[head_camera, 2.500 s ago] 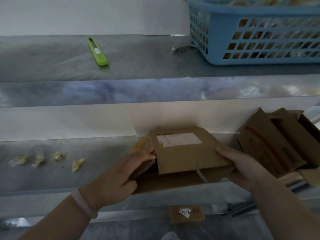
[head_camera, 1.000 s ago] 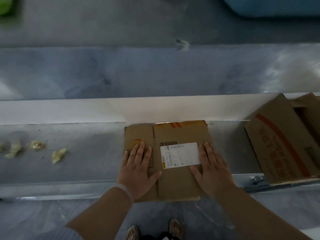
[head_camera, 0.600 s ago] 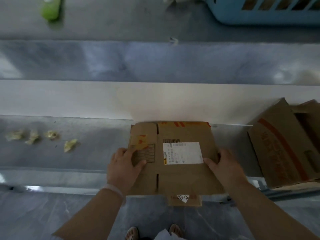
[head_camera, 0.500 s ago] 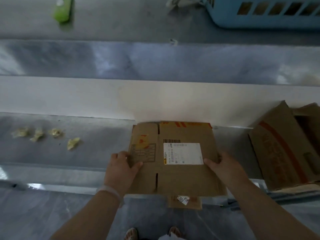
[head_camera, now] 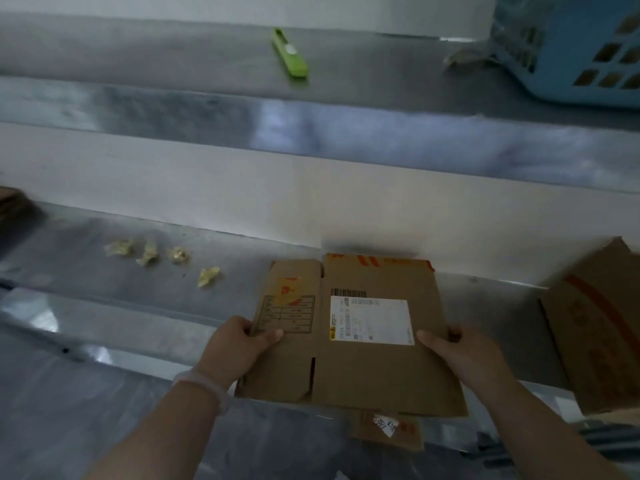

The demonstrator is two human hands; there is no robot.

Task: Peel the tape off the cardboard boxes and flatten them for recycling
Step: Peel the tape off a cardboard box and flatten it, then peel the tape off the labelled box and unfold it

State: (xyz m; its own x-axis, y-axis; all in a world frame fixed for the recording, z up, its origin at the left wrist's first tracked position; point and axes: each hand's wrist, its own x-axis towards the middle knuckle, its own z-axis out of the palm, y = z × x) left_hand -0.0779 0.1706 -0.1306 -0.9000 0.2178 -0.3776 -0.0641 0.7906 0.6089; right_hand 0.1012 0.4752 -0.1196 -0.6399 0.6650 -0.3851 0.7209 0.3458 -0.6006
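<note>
Steel surfaces fill the view in two tiers, with a pale wall panel between them. On the lower tier, the desk [head_camera: 104, 306], both hands hold one flattened cardboard box [head_camera: 363, 372] by its side edges. The left hand [head_camera: 235, 344] grips the left edge with its thumb on top and its fingers curled underneath; a pale wristband [head_camera: 201, 382] circles that wrist. The right hand [head_camera: 460, 355] grips the right edge the same way, its thumb lying just beside a white shipping label [head_camera: 370, 320] on the box's upper face. The box lies level with its far edge close to the wall panel and its near edge past the front of the desk; whether it rests on the steel or is raised slightly cannot be told. Below its near edge shows a smaller cardboard piece [head_camera: 384, 427] with a white sticker. To the right, near but apart, a second cardboard box [head_camera: 595, 323] with a red stripe leans at an angle. To the left, four crumpled yellowish scraps [head_camera: 149, 252] sit in a loose row on the desk. On the upper shelf [head_camera: 138, 53] lie a green utility knife [head_camera: 289, 53] and, at the far right, a blue plastic basket [head_camera: 571, 46].
</note>
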